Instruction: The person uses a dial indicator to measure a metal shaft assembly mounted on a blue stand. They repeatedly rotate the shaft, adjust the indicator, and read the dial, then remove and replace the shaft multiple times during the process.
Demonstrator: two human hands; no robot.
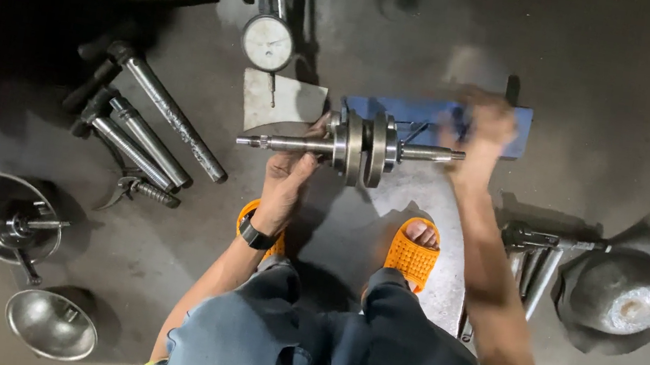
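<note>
A steel crankshaft (360, 147) with two round flywheel discs and a shaft sticking out each side lies level over a blue stand (417, 112) on the concrete floor. My left hand (290, 170) grips its left shaft close to the discs. My right hand (479, 137) is blurred beside the tip of the right shaft, in front of the blue stand; I cannot tell if it holds anything. My feet in orange sandals (413, 254) are planted just below the crankshaft.
A dial gauge (267, 42) on a stand and a flat metal plate (279, 102) lie behind the crankshaft. Long steel bars (152, 121) and pliers (137, 189) lie at left. Metal bowls (51, 324) sit lower left, one holding another crankshaft (4, 219). Wrenches (538, 262) and a dented dome (622, 291) are at right.
</note>
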